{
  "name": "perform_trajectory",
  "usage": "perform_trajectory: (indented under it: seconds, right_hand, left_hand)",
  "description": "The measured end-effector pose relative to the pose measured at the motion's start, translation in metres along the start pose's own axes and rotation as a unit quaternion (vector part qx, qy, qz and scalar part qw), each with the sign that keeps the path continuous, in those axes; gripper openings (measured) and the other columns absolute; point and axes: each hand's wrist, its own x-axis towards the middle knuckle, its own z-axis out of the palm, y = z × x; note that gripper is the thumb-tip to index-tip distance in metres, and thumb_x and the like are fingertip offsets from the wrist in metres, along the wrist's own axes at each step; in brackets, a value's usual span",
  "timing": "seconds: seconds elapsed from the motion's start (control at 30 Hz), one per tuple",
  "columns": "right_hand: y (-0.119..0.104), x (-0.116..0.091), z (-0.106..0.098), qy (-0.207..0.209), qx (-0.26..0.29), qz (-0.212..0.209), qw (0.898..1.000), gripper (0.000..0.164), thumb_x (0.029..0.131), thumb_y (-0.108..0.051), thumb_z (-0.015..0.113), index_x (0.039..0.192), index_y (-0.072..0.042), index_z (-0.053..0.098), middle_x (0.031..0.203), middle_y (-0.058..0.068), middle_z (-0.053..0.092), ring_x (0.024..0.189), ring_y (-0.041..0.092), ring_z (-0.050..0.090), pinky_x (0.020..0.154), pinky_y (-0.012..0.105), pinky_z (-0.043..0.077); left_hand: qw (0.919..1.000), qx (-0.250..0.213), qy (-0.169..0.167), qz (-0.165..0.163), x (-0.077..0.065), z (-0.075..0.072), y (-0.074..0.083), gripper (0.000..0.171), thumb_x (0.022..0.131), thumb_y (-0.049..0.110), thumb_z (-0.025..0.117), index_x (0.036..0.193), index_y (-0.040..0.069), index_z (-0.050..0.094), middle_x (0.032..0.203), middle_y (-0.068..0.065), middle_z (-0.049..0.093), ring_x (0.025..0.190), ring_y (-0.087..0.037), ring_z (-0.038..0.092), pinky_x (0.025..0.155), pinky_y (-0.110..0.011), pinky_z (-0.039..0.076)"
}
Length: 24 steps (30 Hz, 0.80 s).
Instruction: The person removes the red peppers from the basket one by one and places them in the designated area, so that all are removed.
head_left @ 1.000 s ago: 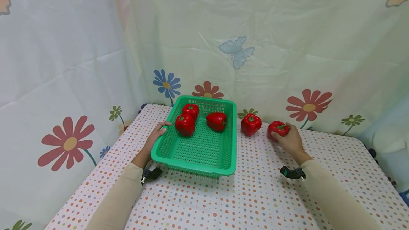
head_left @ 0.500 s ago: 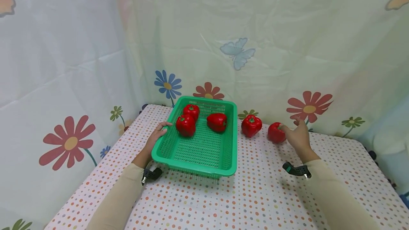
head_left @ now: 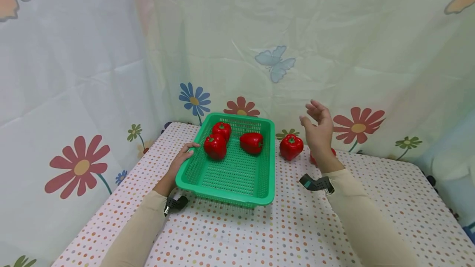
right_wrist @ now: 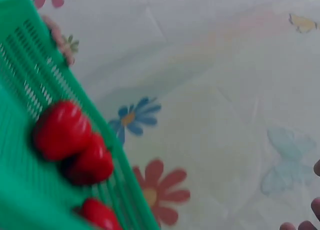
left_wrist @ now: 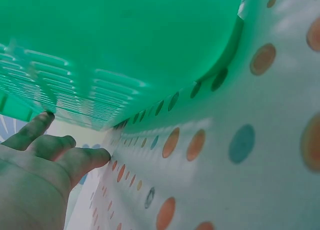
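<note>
Head view: right hand (head_left: 319,129) up, fingers loosely spread, gripping nothing; left hand (head_left: 181,159) extended against the green basket (head_left: 226,194), three red peppers (head_left: 215,146) inside. Looks like a reach between picks; taking the loose pepper (head_left: 291,147) beside the basket would call for lowering and curling those fingers.

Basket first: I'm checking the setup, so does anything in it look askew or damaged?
One pepper in the basket lies on its side, stem pointing right, while the other two sit stem-up. No damage is visible.
</note>
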Motion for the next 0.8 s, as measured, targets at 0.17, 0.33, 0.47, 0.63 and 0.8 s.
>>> perform_trajectory:
  seconds: [0.17,0.33,0.47,0.63,0.8]
  right_hand:
    - [-0.014,0.004,0.048,-0.028,0.137,-0.019,0.99,0.045,0.096,-0.004,0.057,0.14,-0.009,0.049,0.127,0.012,0.059,0.109,0.017,0.056,0.074,0.016,0.052]
    - [-0.009,0.002,0.09,-0.046,0.198,0.037,0.978,0.043,0.097,-0.003,0.055,0.139,-0.007,0.049,0.119,0.009,0.06,0.097,0.013,0.059,0.069,0.021,0.053]
    - [0.001,-0.001,0.12,-0.068,0.184,0.072,0.978,0.042,0.096,-0.003,0.057,0.137,-0.008,0.051,0.121,0.015,0.06,0.09,0.009,0.059,0.067,0.022,0.051]
    - [0.012,0.001,0.153,-0.132,0.128,0.069,0.98,0.047,0.095,-0.007,0.059,0.141,-0.005,0.046,0.129,0.02,0.055,0.096,0.011,0.053,0.069,0.02,0.048]
    - [0.021,0.003,0.178,-0.178,0.073,0.072,0.979,0.05,0.093,-0.009,0.063,0.14,-0.004,0.047,0.131,0.021,0.054,0.109,0.026,0.057,0.084,0.028,0.051]
  left_hand:
    - [1.0,0.002,0.004,0.004,0.0,-0.002,-0.001,0.03,0.106,0.025,0.032,0.132,0.013,0.041,0.151,-0.024,0.028,0.13,-0.043,0.038,0.1,-0.046,0.042]
    - [1.0,0.002,0.004,0.003,-0.001,-0.002,-0.004,0.029,0.106,0.026,0.033,0.132,0.014,0.041,0.151,-0.023,0.027,0.13,-0.044,0.036,0.098,-0.044,0.043]
    - [0.9999,0.01,0.012,0.001,-0.003,-0.002,-0.005,0.032,0.106,0.026,0.033,0.134,0.011,0.039,0.15,-0.023,0.028,0.129,-0.044,0.038,0.095,-0.041,0.044]
    - [0.9998,0.016,0.011,-0.002,-0.004,0.001,0.001,0.034,0.106,0.025,0.032,0.135,0.008,0.038,0.151,-0.024,0.028,0.129,-0.042,0.04,0.096,-0.04,0.044]
    - [0.9999,0.013,0.001,-0.001,-0.004,0.005,0.01,0.037,0.106,0.023,0.031,0.136,0.002,0.034,0.151,-0.026,0.028,0.133,-0.047,0.036,0.1,-0.046,0.042]
